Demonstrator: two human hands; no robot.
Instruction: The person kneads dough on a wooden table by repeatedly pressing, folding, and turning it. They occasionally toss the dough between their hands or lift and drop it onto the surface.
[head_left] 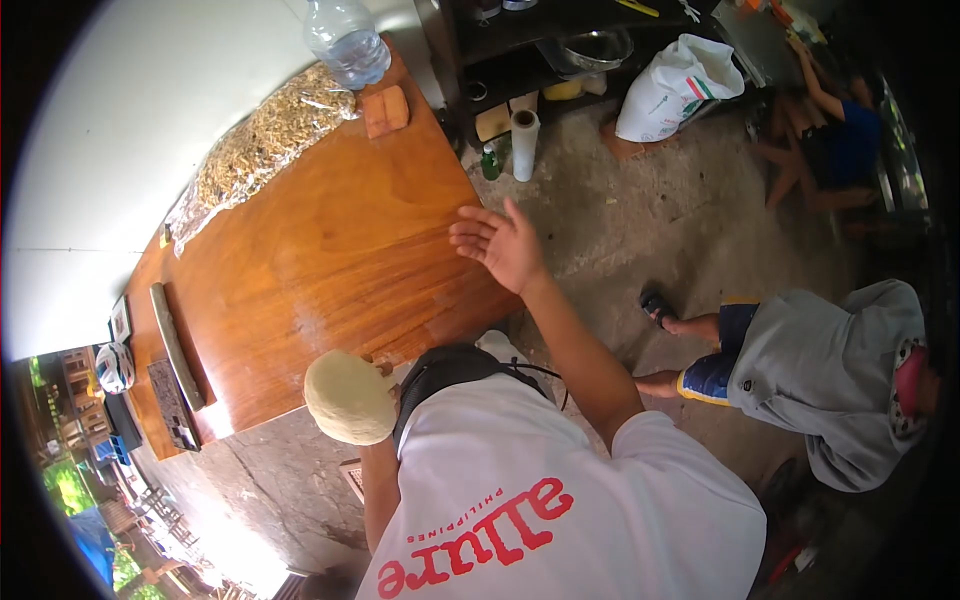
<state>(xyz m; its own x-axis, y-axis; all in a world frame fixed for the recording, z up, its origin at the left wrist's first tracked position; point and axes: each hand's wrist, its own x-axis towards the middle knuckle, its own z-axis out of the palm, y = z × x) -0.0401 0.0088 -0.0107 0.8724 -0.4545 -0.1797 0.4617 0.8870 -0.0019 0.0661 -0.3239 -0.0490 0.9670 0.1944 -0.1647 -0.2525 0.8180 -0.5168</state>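
Note:
A round, pale lump of dough (345, 398) is in my left hand (384, 370), at the near edge of the wooden table (300, 300). The dough covers most of that hand; only a bit of the fingers shows beside it. My right hand (497, 243) is raised by the table's right edge, palm showing, fingers stretched out and thumb apart, with nothing in it. Pale powdery smears mark the tabletop between the dough and the far side.
A clear plastic bottle (348, 45), a plastic-covered heap of dry brown bits (260, 140) and an orange-brown block (386, 111) line the wall side. A long rod (176, 345) lies left. One person (820, 370) stands right; a white sack (680, 88) sits behind.

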